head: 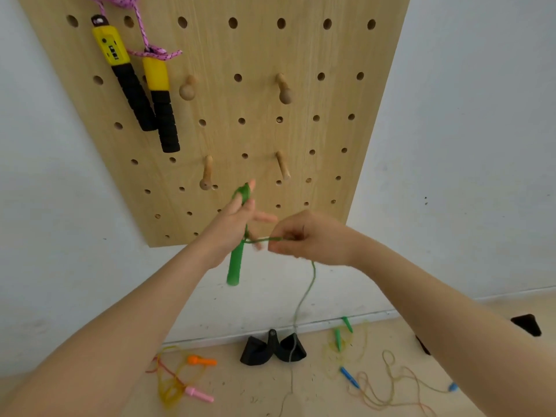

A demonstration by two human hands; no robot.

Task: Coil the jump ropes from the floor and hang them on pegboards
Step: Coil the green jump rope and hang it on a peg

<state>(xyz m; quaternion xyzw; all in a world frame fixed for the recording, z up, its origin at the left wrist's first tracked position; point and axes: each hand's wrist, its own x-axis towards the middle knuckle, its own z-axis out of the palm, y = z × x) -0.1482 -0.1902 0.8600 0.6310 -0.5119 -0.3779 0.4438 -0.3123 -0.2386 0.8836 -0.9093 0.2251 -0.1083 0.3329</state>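
Note:
A wooden pegboard [301, 49] leans on the white wall, with several wooden pegs such as the peg [206, 173] and the peg [283, 164]. My left hand [233, 224] grips a green jump rope by its handles; one green handle [234, 266] hangs below the hand and green loops [243, 194] sit over my raised finger. My right hand [310, 237] pinches the green cord [263, 239] pulled sideways from the left hand. The cord's tail [304, 299] drops to the floor. A pink rope with yellow-and-black handles [135, 85] hangs at the board's upper left.
On the floor lie an orange-and-pink-handled rope [192, 377], a green-handled yellow rope [341, 335] and a blue-handled rope [391, 386]. A black stand foot [272, 347] sits at the wall's base; another black piece [526, 325] lies at the right.

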